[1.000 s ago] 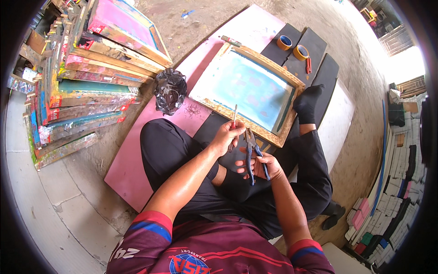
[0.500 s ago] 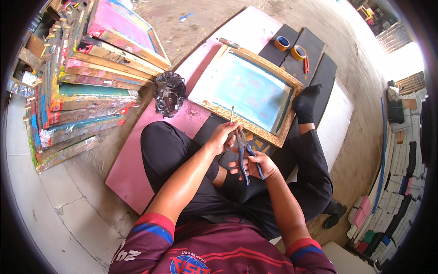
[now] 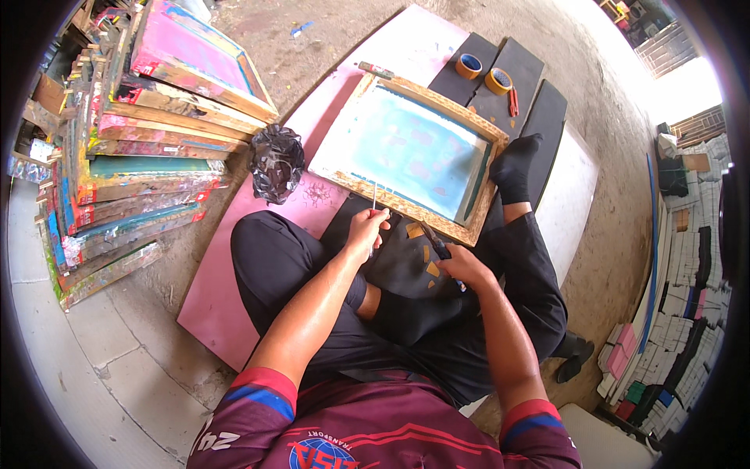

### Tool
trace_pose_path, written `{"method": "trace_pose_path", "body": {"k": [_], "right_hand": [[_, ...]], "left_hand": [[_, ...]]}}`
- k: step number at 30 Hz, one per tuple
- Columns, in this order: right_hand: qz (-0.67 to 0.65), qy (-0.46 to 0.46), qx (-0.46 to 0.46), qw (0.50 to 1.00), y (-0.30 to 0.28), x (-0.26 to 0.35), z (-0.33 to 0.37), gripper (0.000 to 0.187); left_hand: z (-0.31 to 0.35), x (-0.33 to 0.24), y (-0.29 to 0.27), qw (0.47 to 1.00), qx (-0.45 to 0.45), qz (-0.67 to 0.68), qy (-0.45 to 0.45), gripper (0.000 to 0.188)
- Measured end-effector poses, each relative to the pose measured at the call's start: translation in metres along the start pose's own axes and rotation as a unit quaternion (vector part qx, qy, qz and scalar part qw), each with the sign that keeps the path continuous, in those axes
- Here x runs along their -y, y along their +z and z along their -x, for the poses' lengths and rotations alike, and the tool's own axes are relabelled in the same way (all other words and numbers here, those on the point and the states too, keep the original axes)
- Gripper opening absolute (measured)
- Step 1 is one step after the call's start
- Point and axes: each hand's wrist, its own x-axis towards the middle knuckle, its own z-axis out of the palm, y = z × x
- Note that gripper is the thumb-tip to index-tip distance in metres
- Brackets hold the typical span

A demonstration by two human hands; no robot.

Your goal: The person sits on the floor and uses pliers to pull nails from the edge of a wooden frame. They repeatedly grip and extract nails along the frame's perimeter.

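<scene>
- Framed screen (image 3: 418, 152): likely light, stiff-sided, fragile across its centre; best held by opposite sides.
- Pliers (image 3: 434, 239), beside the framed screen's near side: right grip (image 3: 469, 266) wrapped around them; likely weighty, rigid.
- Slim tool (image 3: 374, 195), same side, farther left: left grip (image 3: 368, 233) folded around it; likely light.

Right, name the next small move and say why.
Probably lay the pliers on the black mat: the right hand holds them near the wooden frame, while the left hand grips a slim metal-shafted tool, so neither hand is free.
</scene>
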Motion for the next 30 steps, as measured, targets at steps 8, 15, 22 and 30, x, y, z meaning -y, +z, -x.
{"method": "trace_pose_path", "body": {"k": [8,15,22,30], "right_hand": [[0.079,-0.039,-0.042,0.995,-0.011,0.003,-0.013,0.054],[0.086,-0.039,-0.058,0.994,-0.011,0.012,-0.013,0.052],[0.102,-0.001,-0.104,0.989,-0.001,0.014,-0.015,0.049],[0.136,0.099,-0.170,0.971,0.019,0.017,-0.016,0.046]], "left_hand": [[0.000,0.000,0.001,1.000,-0.001,-0.002,0.006,0.029],[0.001,-0.003,0.005,1.000,-0.003,0.007,0.003,0.028],[-0.003,0.001,0.006,1.000,0.005,0.003,0.009,0.029],[-0.007,0.003,0.009,1.000,0.012,0.004,0.000,0.029]]}}
